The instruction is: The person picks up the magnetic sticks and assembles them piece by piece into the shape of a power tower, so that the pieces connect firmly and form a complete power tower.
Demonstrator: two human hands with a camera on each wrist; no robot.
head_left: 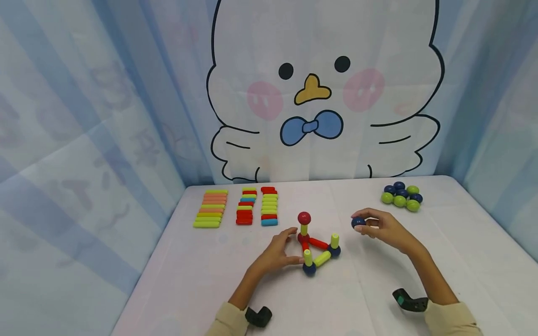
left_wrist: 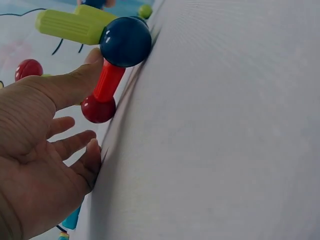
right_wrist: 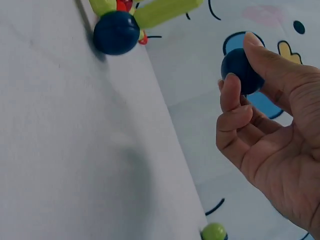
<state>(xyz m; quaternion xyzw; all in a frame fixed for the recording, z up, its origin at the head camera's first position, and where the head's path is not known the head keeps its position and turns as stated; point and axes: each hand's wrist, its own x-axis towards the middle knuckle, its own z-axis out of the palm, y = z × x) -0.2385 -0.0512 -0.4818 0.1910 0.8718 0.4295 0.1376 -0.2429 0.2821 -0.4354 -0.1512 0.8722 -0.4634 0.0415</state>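
Head view: triangle (head_left: 318,243) flat, three rods (head_left: 335,241) upright

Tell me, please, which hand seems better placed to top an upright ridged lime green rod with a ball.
Probably the right hand: it pinches a glossy dark blue ball near one upright rod. The left hand, flanking another rod, holds no ball.

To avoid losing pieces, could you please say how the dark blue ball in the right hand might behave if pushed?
The dark blue ball would probably roll, being round. It looks stiff: no dent shows where the right hand pinches it. Its smooth surface may feel slippery.
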